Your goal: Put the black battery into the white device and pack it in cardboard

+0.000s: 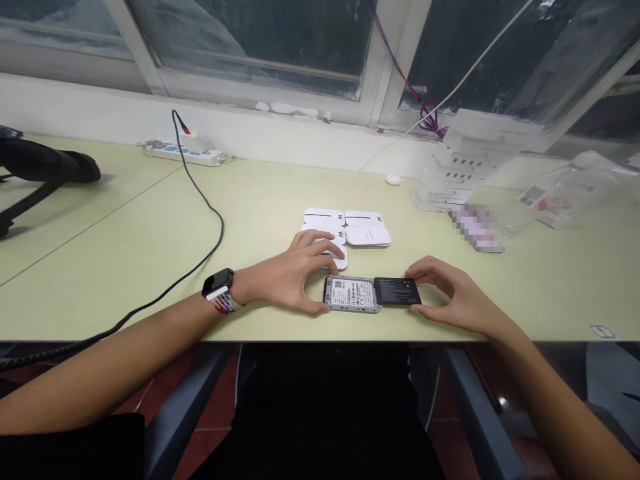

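A grey device with its back open lies flat on the table, a white label with a QR code and barcodes showing inside it. My left hand is at its left end, the thumb at the near corner and the fingers curved around the far corner. A black battery with small print lies against the device's right end. With thumb and fingers at its right edges, my right hand grips that battery. Whether the battery overlaps the device's frame, I cannot tell.
White rounded packs lie just beyond the device, partly under my left fingers. White boxes are stacked at the back right beside a clear plastic bag. A black cable runs from the power strip across the left side.
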{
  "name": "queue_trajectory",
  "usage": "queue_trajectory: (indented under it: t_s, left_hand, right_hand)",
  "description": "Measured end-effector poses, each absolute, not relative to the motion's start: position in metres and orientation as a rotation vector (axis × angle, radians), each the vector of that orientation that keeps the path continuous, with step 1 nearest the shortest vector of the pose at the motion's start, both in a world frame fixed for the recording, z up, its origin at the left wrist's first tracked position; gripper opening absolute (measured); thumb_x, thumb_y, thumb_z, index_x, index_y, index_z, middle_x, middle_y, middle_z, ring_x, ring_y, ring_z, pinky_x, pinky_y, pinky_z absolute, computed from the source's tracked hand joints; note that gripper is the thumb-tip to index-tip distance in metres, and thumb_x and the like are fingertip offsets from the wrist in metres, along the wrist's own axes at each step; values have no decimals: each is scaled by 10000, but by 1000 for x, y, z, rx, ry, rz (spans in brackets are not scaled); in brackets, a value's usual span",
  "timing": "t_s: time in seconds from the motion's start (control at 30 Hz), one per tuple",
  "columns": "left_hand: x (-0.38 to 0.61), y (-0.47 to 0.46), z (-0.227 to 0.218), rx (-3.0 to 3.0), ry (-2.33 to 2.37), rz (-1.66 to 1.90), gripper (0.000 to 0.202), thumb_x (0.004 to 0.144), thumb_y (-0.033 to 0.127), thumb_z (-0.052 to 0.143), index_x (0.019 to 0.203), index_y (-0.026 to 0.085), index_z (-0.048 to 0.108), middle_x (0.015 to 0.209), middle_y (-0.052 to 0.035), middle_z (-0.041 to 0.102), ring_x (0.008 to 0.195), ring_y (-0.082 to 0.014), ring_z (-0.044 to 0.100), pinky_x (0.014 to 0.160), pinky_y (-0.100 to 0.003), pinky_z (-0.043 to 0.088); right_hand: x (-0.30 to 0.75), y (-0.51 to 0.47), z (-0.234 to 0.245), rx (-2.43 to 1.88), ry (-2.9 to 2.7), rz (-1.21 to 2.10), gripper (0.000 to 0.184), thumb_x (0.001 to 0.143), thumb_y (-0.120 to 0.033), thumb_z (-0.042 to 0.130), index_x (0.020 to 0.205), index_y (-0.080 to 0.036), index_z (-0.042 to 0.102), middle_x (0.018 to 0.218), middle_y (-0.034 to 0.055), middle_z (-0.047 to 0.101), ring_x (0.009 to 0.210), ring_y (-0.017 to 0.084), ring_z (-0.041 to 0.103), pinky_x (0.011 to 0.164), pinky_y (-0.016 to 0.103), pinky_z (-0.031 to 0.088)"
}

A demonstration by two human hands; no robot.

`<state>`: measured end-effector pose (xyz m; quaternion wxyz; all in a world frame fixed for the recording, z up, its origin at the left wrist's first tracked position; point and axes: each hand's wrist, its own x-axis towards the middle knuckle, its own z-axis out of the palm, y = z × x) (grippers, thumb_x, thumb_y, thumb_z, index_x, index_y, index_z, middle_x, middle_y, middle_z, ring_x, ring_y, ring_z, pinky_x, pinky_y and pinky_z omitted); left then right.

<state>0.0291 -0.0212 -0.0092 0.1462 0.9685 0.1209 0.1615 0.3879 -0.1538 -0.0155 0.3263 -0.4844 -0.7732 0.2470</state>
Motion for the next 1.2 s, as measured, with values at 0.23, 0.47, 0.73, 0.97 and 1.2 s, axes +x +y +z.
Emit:
queue_trajectory:
  t_s: [0.23, 0.47, 0.73, 0.97, 1.2]
  left_hand:
    - [30, -22, -9, 2793, 342, 474, 564, 807, 571, 875, 1235, 260, 680, 1491, -134, 599, 1509, -499, 330, 1208, -735, 376]
    - [30, -22, -8, 2771, 353, 467, 585, 796, 597, 885, 1230, 257, 692, 1492, -137, 601, 1495, -498, 337, 1206, -726, 380]
    - [30, -22, -8, 2749, 363, 460, 573, 789, 600, 899, 1215, 275, 694, 1494, -126, 599, 1509, -491, 331, 1221, -716, 386]
    - [30, -22, -7, 2732, 365, 454, 602, 790, 605, 902, 1255, 276, 708, 1499, -128, 600, 1516, -499, 327, 1227, -721, 383]
    - [30, -22, -7, 2740, 368, 459, 605, 793, 616, 899, 1248, 270, 702, 1497, -130, 601, 1516, -502, 328, 1216, -717, 386]
  right_hand:
    - [385, -152, -21, -1268, -2017, 600, 390, 897, -348, 847, 1262, -324, 709, 1248, 59, 716, 1174, 288, 723, 1080, 496, 639]
    - [386, -152, -22, -1253, -2022, 603, 395, 900, -339, 848, 1268, -326, 705, 1245, 59, 712, 1176, 281, 719, 1086, 488, 635]
    - [382, -153, -20, -1243, -2035, 574, 393, 903, -313, 830, 1280, -324, 719, 1243, 67, 723, 1164, 290, 728, 1049, 500, 650]
    - [381, -152, -21, -1262, -2033, 563, 400, 902, -324, 818, 1289, -314, 719, 1258, 80, 732, 1177, 306, 734, 1046, 512, 653]
    - [383, -153, -23, -1310, -2037, 583, 465, 895, -277, 798, 1347, -318, 698, 1332, 68, 732, 1228, 315, 715, 1117, 566, 608]
